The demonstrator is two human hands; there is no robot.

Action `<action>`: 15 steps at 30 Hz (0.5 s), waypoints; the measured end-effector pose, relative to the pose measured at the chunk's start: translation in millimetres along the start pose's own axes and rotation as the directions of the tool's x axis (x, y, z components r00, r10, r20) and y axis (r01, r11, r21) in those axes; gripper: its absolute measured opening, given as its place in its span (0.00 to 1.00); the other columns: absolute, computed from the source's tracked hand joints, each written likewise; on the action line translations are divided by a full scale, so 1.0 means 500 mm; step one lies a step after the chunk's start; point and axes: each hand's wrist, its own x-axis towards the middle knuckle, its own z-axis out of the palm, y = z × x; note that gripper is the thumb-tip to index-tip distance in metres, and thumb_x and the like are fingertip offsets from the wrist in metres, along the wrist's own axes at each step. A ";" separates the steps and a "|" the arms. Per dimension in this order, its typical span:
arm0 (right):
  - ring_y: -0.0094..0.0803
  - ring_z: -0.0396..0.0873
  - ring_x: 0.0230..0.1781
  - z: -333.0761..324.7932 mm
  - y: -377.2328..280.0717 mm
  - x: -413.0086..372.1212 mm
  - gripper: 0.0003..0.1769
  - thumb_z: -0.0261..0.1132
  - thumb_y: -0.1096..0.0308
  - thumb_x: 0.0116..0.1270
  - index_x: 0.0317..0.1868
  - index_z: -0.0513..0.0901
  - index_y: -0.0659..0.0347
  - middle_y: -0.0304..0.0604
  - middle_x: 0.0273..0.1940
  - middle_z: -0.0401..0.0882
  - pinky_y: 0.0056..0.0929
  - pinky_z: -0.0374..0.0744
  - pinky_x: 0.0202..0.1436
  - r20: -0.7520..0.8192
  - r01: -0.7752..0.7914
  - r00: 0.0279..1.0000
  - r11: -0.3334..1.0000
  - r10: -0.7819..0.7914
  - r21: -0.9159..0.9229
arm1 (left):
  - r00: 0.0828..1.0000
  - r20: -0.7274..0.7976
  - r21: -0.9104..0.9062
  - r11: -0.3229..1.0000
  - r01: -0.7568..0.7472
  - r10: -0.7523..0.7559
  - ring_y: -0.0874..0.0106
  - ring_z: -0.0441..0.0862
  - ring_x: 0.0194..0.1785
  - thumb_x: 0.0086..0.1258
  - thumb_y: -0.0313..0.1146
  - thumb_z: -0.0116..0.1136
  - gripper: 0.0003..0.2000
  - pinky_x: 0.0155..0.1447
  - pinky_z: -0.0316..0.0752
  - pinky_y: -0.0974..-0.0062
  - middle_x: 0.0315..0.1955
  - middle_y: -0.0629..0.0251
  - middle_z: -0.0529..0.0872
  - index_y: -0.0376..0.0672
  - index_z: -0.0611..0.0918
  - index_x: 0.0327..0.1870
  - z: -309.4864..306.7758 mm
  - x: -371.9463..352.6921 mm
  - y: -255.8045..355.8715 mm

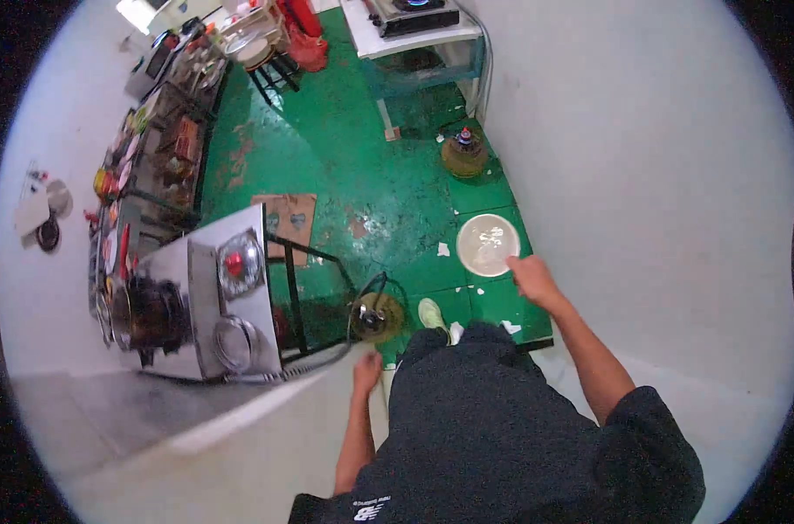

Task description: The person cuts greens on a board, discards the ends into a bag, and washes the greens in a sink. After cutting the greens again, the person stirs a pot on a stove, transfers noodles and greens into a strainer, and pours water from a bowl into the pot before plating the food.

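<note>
My right hand (532,281) grips the near right rim of a round cream-coloured plate (487,243), thumb at the edge. The plate is held out over the green floor, and its shiny face is turned up. My left hand (368,372) hangs low beside my left leg with its fingers curled, and nothing shows in it. Just beyond it stands a gas cylinder (377,316) with a black hose at its top.
A steel stove table (205,262) with a dark pot (148,314) and a glass lid (240,264) is on the left. Cardboard (288,223) lies on the green floor (327,157). Ahead stand another gas cylinder (464,155), a lit burner (414,16) and a stool (257,57).
</note>
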 end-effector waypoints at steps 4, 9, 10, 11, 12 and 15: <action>0.47 0.79 0.18 -0.088 -0.043 0.124 0.30 0.53 0.46 0.72 0.25 0.80 0.67 0.55 0.18 0.77 0.44 0.76 0.27 -0.070 -0.046 0.996 0.993 0.054 0.110 | 0.972 0.058 -0.070 0.972 -0.225 0.229 0.51 0.85 0.43 0.72 0.39 0.57 0.13 0.48 0.78 0.59 0.39 0.48 0.86 0.38 0.81 0.46 -0.222 0.532 0.286; 0.30 0.72 0.12 -0.138 -0.089 0.327 0.31 0.57 0.46 0.70 0.18 0.74 0.63 0.38 0.14 0.70 0.35 0.72 0.19 -0.169 -0.224 0.932 0.878 0.320 0.424 | 0.831 -0.091 -0.031 0.832 -0.554 0.549 0.64 0.85 0.41 0.71 0.35 0.59 0.12 0.48 0.77 0.69 0.38 0.54 0.86 0.38 0.80 0.49 -0.451 1.079 0.644; 0.30 0.72 0.12 -0.141 -0.117 0.373 0.31 0.57 0.46 0.70 0.18 0.74 0.63 0.38 0.14 0.70 0.35 0.72 0.19 -0.164 -0.234 0.928 0.868 0.333 0.438 | 0.782 -0.092 0.036 0.787 -0.616 0.617 0.65 0.85 0.41 0.70 0.35 0.60 0.12 0.47 0.77 0.67 0.38 0.54 0.86 0.38 0.81 0.49 -0.490 1.175 0.729; 0.28 0.70 0.11 -0.154 -0.148 0.422 0.29 0.57 0.47 0.71 0.17 0.71 0.60 0.37 0.14 0.69 0.32 0.69 0.17 -0.204 -0.209 0.921 0.862 0.333 0.461 | 0.741 -0.100 0.073 0.748 -0.660 0.664 0.64 0.85 0.41 0.70 0.34 0.61 0.12 0.47 0.77 0.67 0.38 0.54 0.87 0.38 0.80 0.48 -0.517 1.273 0.806; 0.26 0.67 0.10 -0.164 -0.170 0.477 0.29 0.57 0.49 0.71 0.16 0.68 0.57 0.36 0.13 0.68 0.29 0.66 0.15 -0.243 -0.184 0.912 0.858 0.331 0.479 | 0.699 -0.108 0.108 0.707 -0.699 0.707 0.63 0.85 0.40 0.70 0.34 0.61 0.12 0.47 0.77 0.66 0.38 0.55 0.87 0.38 0.80 0.48 -0.535 1.371 0.873; 0.28 0.68 0.11 -0.173 -0.213 0.636 0.29 0.58 0.48 0.71 0.17 0.72 0.59 0.37 0.13 0.69 0.31 0.67 0.17 -0.207 -0.229 0.887 0.783 0.413 0.578 | 0.630 -0.087 0.133 0.636 -0.760 0.771 0.61 0.85 0.42 0.70 0.34 0.61 0.12 0.48 0.77 0.67 0.38 0.54 0.87 0.37 0.80 0.49 -0.570 1.650 1.041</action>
